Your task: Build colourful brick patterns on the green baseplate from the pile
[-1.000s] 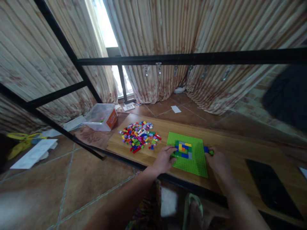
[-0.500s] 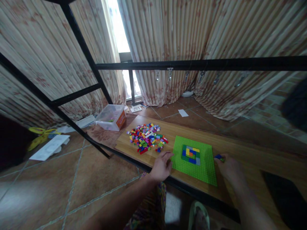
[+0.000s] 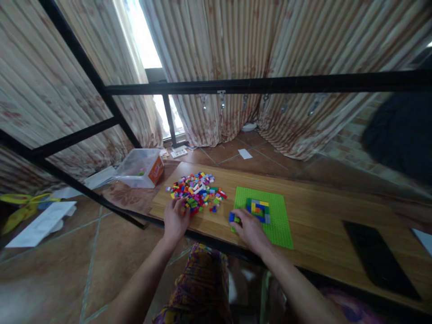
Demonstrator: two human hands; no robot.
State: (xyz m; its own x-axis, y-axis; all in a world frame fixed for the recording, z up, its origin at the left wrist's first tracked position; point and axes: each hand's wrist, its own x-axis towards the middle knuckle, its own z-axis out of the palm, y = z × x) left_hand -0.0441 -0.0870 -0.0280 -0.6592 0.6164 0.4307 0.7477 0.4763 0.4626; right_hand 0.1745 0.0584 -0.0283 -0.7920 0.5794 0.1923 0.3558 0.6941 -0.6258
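Note:
My left hand [image 3: 176, 219] is at the near left edge of a pile of small toy building bricks [image 3: 199, 191], its curved fingers apart and the fingertips among the bricks. Between the thumb and fingers of my right hand [image 3: 251, 229] is a blue brick [image 3: 231, 217], with a bit of green beside it. That hand is over the left part of a green studded baseplate [image 3: 281, 225]. On the baseplate is a square, ring-like build [image 3: 263, 204] of green, grey, blue, yellow and orange bricks, its near left part hidden by my right hand.
The wooden bench top [image 3: 313, 211] also carries a black flat panel [image 3: 380, 256] at the right. A clear plastic box [image 3: 138, 168] with an orange label stands beyond its left end. A black metal rail [image 3: 236, 84] crosses above. White sheets and a yellow item [image 3: 22, 209] lie on the tiled floor.
My right hand has moved left with the blue brick, from the baseplate's right edge to over its left part. My left hand has left the baseplate's edge and reached the brick pile.

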